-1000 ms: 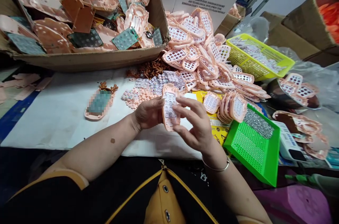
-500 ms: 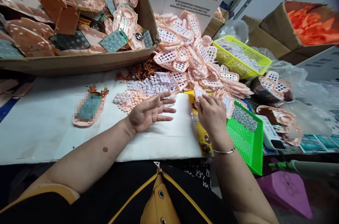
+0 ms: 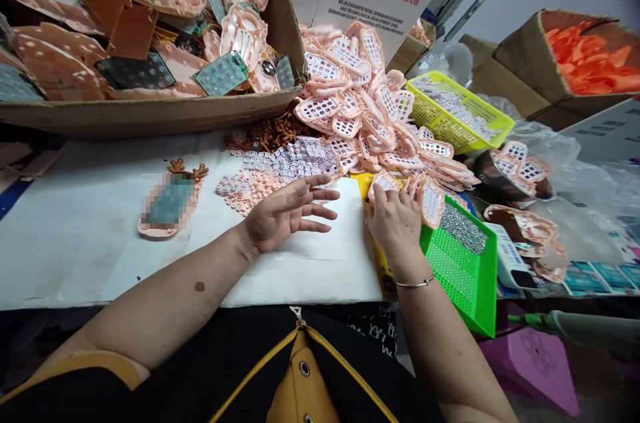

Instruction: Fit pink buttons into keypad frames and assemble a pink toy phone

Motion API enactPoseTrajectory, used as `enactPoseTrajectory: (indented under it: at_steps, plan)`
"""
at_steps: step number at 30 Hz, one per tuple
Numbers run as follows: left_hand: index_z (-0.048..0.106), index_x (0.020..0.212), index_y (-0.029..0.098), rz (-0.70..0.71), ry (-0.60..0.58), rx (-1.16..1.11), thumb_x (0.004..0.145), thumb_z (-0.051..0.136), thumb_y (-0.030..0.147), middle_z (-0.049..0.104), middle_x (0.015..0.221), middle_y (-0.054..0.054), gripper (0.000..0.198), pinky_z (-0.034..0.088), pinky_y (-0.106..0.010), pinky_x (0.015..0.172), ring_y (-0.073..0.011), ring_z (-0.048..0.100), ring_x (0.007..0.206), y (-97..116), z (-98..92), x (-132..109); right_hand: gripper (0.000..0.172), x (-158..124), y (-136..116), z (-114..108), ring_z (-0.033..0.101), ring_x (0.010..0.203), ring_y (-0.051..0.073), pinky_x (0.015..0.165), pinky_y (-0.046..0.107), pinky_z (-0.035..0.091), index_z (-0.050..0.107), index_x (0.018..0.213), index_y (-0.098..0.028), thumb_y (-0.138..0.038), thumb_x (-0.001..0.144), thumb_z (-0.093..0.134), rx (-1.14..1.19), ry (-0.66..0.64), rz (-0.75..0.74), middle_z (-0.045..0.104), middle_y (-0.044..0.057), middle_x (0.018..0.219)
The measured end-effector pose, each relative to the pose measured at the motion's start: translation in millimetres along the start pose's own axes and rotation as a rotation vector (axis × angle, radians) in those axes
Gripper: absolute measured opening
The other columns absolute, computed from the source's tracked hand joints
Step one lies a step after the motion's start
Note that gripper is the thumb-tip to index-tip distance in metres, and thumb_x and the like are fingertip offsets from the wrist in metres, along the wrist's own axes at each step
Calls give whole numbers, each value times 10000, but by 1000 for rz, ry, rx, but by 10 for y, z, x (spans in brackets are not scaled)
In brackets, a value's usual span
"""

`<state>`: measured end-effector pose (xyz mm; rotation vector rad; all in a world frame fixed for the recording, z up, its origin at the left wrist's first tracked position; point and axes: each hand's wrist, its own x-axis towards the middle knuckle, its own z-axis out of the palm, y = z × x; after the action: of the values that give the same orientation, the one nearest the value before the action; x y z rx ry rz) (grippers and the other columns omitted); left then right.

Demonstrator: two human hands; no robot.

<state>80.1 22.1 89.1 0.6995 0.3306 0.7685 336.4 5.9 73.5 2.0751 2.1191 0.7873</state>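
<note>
My left hand point(image 3: 290, 215) hovers above the white work surface point(image 3: 320, 269), palm turned inward and fingers spread, with nothing in it. Just beyond it lie small pink button pieces point(image 3: 247, 195) and printed white key pieces point(image 3: 295, 159). My right hand point(image 3: 397, 219) has its fingers curled on a pink plastic shell point(image 3: 384, 180) with a pale keypad; the fingertips are partly hidden. Against its right side stands a row of similar pink shells point(image 3: 431, 201). Farther left, a pink casing point(image 3: 157, 233) with brown antlers point(image 3: 189, 168) lies flat, its middle blurred out.
A cardboard box point(image 3: 240, 105) of shells and circuit boards fills the back left. Pink shells point(image 3: 345, 83) are heaped behind my hands. To the right are a yellow basket point(image 3: 435, 113), a green tray point(image 3: 463, 283) holding tiny metal pieces point(image 3: 463, 226), and a metal bowl point(image 3: 493, 176).
My right hand has shifted slightly left and down, its fingers curling more over the shell. My left hand stays spread, moved slightly right. The whole view has shifted a little.
</note>
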Motion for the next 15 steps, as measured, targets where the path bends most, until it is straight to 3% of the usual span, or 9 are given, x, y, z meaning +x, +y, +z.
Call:
enactPoseTrajectory:
  at_steps: [6,15]
  plan:
    - [604,1244,216,0,30,-1,676,790,515,640,1246,-119,668,561,-392,835,-235,677,977,9,9,7,297,49,0,32,616,769,231,665,343,250,611,1058,-119,-99,940,340,-12,-210,26,729,164,882]
    - [605,1217,209,32,47,-10,701,772,484,661,1243,-126,608,558,-407,828,-233,682,948,42,27,-10,282,-87,39,-1,635,755,233,651,346,272,635,1019,-131,-131,955,360,-24,-150,-39,736,159,872]
